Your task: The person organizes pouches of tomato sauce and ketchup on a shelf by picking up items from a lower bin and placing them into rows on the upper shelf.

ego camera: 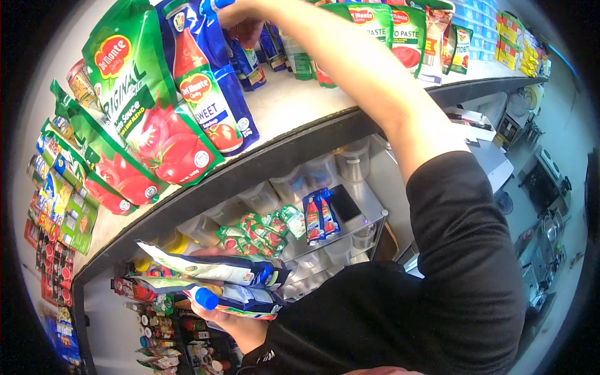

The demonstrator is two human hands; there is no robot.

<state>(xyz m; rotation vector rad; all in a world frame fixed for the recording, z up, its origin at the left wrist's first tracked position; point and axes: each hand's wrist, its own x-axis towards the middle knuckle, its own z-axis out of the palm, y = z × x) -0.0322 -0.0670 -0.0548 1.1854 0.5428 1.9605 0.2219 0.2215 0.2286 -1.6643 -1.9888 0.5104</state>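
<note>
My right hand (243, 26) reaches to the top edge of the view and grips the upper corner of a blue Del Monte sweet ketchup pouch (208, 93), beside its blue cap. The fingertips are partly hidden. That pouch stands upright on the white shelf top (300, 115), against a large green tomato sauce pouch (154, 108). Lower down, my left hand (234, 328) holds several blue-and-white spouted pouches (243, 293) from beneath, stacked with their edges towards me. One blue cap (206, 298) points out near the thumb.
More blue pouches (246, 63) and tomato paste pouches (405, 42) stand farther back. The shelf's dark edge (290, 147) curves between my arms. Below it are clear plastic tubs (354, 161), small green-and-red packets (262, 229), two ketchup pouches (321, 215) and a dark flat object (346, 202).
</note>
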